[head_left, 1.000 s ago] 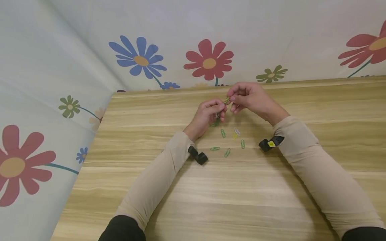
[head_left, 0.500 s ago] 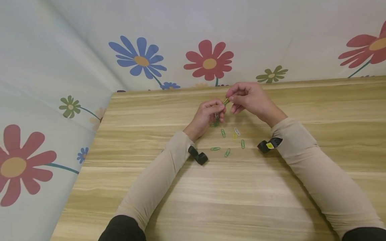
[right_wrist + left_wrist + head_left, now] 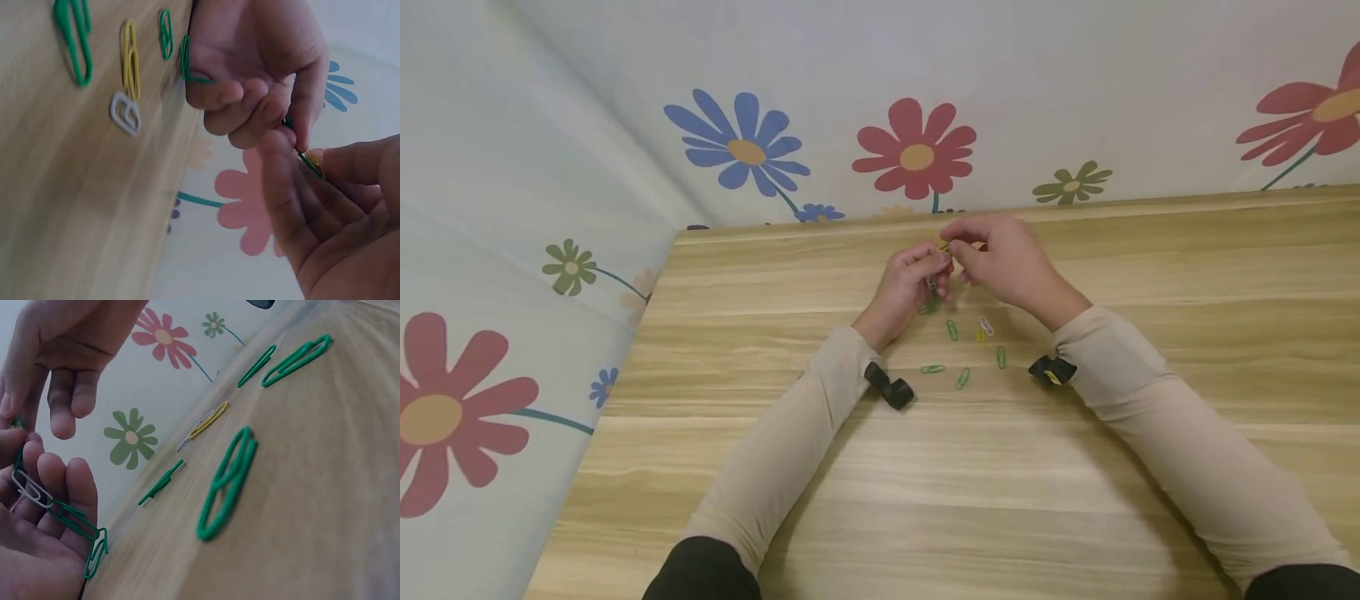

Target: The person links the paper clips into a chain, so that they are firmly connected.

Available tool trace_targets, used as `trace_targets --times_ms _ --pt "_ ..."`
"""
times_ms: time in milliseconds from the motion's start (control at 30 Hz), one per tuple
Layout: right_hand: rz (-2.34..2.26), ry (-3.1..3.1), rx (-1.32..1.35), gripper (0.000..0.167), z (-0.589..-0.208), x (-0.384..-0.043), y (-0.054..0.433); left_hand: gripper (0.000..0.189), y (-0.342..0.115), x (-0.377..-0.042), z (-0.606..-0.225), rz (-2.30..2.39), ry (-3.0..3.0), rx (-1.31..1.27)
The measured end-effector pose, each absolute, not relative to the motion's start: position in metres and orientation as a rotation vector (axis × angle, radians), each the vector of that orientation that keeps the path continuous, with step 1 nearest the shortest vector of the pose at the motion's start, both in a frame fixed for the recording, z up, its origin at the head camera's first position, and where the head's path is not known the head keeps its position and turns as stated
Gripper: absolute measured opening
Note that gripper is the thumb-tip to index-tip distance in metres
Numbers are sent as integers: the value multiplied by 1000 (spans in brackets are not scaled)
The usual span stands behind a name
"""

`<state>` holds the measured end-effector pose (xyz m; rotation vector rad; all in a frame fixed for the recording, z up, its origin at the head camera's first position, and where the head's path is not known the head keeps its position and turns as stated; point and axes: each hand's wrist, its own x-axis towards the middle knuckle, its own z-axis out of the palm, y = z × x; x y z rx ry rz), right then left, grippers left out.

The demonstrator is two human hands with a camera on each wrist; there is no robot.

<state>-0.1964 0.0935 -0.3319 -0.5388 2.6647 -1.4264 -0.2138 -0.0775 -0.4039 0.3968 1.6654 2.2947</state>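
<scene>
My left hand [image 3: 901,287] pinches a green paper clip [image 3: 309,165] between thumb and index finger. From it a chain hangs over the palm and other fingers: a white paper clip [image 3: 32,489], then a green one [image 3: 70,519], and another green one [image 3: 95,556] lowest, at the table. With thumb and index finger, my right hand [image 3: 1011,262] pinches a yellow paper clip [image 3: 314,157] against the green clip's upper end. Fingertips partly cover both clips, so whether they are linked I cannot tell. The hands meet above the far part of the table.
Loose on the wooden table [image 3: 865,483] lie several green paper clips [image 3: 962,379], with a white paper clip [image 3: 987,326] touching or close beside a yellow paper clip [image 3: 981,335]. A flowered cloth wall [image 3: 820,50] rises behind the table's far edge. Black wrist cameras [image 3: 890,387] hang below both wrists.
My right hand has moved left, right up to the left hand's fingertips, and its wrist has turned. The left hand has shifted slightly left. The loose clips lie as before.
</scene>
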Motion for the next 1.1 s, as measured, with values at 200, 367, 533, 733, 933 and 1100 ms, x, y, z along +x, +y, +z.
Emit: trace_targets --times_ms 200,367,533,733,933,1100 --pt "-1103 2794 -695 28 -332 -194 90 24 -79 -211 -404 2229 1702 460" --pt "-1275 2719 -615 16 -331 -195 90 24 -79 -211 -403 2244 1696 467" --pt "-1670 2483 -461 10 -328 -197 95 24 -79 -212 -403 2242 1682 462" --pt "-1845 2384 -387 13 -325 -198 98 23 -79 -212 -402 2255 1644 464" --pt "-1852 2449 -431 15 -322 -196 101 20 -79 -212 -402 2239 1567 509" --pt "-1772 2439 -484 14 -321 -195 101 18 -80 -212 -402 2227 1537 506"
